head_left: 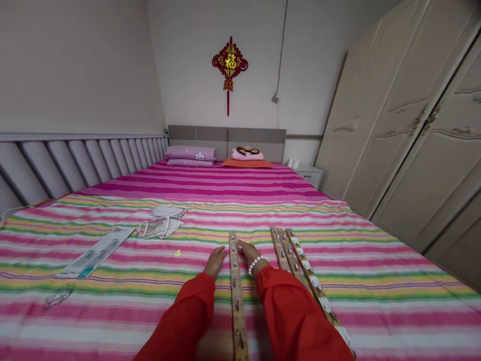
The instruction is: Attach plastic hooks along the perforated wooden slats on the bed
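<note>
A narrow wooden strip (pixel 236 283) with a row of small metal fittings lies lengthwise on the striped bedsheet between my forearms. My left hand (pixel 216 261) is just left of the strip's far part, fingers loosely bent and a small gap from it. My right hand (pixel 251 254), with a white bead bracelet (pixel 257 263) on its wrist, reaches to the strip's right edge. Its fingertips are at or very near the wood, and nothing shows in its grasp. To the right lie more strips with metal fittings (pixel 288 253) and a strip carrying white round pieces (pixel 314 282), partly hidden by my right sleeve.
On the left are a long flat package (pixel 95 253), a pile of clear packets (pixel 163 223), a tangle of thin wire or cord (pixel 59 296) and a yellow scrap (pixel 177 253). Folded bedding (pixel 191 154) rests by the headboard (pixel 199 133). A wardrobe (pixel 406 120) stands right, a bed rail (pixel 82 160) left.
</note>
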`<state>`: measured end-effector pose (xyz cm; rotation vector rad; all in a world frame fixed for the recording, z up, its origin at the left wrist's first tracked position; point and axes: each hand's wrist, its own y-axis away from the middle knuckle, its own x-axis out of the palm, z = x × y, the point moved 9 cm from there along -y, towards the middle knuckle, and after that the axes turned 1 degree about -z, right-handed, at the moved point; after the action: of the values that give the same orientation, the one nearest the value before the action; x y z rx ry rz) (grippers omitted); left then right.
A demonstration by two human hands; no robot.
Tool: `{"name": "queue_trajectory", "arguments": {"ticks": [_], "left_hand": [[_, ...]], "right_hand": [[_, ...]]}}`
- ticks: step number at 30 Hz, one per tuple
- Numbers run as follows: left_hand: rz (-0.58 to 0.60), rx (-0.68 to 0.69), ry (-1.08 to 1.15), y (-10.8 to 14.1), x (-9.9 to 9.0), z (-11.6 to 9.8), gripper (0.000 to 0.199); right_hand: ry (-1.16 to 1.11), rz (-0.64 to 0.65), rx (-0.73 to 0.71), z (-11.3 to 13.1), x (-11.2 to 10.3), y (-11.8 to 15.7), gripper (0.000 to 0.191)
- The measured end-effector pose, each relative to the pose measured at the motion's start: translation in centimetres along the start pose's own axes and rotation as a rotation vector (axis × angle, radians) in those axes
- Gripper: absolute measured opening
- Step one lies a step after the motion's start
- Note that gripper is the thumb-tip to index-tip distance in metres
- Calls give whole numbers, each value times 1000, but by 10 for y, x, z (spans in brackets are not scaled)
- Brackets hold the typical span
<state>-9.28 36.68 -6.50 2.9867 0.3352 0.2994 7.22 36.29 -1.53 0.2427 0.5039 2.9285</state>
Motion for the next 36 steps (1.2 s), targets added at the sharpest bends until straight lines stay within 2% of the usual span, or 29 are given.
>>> {"name": "queue_trajectory", "arguments": {"ticks": [5, 8, 10, 12, 14, 17, 20, 23, 25, 27, 32, 36], "left_hand": [[-27, -77, 51, 38, -10, 2, 16], [-37, -90, 86, 62, -14, 2, 12], [-36, -93, 104, 77, -16, 2, 12], [-30, -99, 116, 91, -19, 2, 11], [-26, -105, 123, 105, -22, 4, 9], [-28, -109, 129, 121, -25, 6, 7], [-30, -105, 142, 134, -25, 5, 9], [-21, -121, 146, 145, -22, 4, 10], [-18, -134, 138, 152, -21, 5, 12], [-14, -138, 131, 158, -21, 6, 15], [38, -118, 94, 170, -16, 8, 23], [95, -61, 30, 178, -5, 1, 33]], "right_hand": [[-48, -106, 9, 12, -19, 52, 20], [-84, -128, -38, 15, -27, 99, 14], [-116, -110, -88, 7, -34, 136, 9], [-225, -84, -178, -9, -48, 172, 17], [-248, -153, -239, -35, -75, 202, 27], [-207, -205, -225, -86, -110, 231, 30], [-233, -98, -50, -134, -116, 244, 35], [-311, 90, 120, -159, -96, 255, 42], [-339, 199, 151, -160, -80, 260, 45], [-355, 253, 134, -157, -70, 261, 43], [-412, 260, 98, -158, -63, 254, 39], [-409, 233, 63, -164, -65, 246, 38]]}}
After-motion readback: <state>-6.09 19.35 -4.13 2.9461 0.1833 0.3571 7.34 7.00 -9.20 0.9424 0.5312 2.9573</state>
